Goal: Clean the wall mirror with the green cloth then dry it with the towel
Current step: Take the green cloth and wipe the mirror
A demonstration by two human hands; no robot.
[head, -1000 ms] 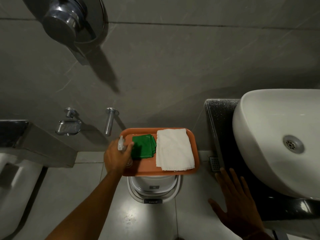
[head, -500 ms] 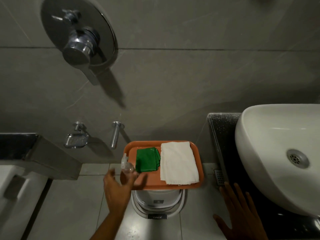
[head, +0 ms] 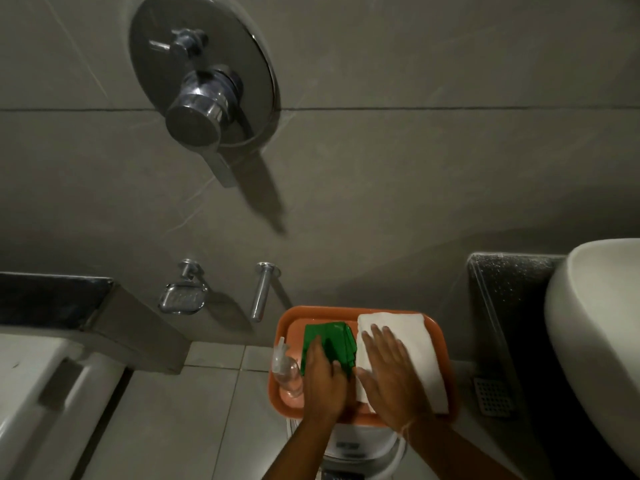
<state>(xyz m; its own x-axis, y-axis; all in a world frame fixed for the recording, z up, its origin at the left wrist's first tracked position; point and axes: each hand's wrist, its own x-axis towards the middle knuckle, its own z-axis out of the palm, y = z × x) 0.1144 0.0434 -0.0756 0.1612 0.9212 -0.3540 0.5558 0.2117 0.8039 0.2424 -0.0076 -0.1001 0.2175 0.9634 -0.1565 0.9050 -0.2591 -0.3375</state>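
Both hands now on tray: left hand pinching green cloth, right hand spread on towel; spray btl beside.

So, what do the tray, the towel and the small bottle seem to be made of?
Tray: probably plastic, orange, smooth, with a moulded raised rim.
Towel: white woven fabric, likely cotton; matte, folded, soft edges.
Bottle: clear, the tray shows through; plastic or glass, I cannot tell.

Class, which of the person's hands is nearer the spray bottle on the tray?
Left. The left hand lies on the green cloth, beside the spray bottle; the right hand rests on the towel, farther away.
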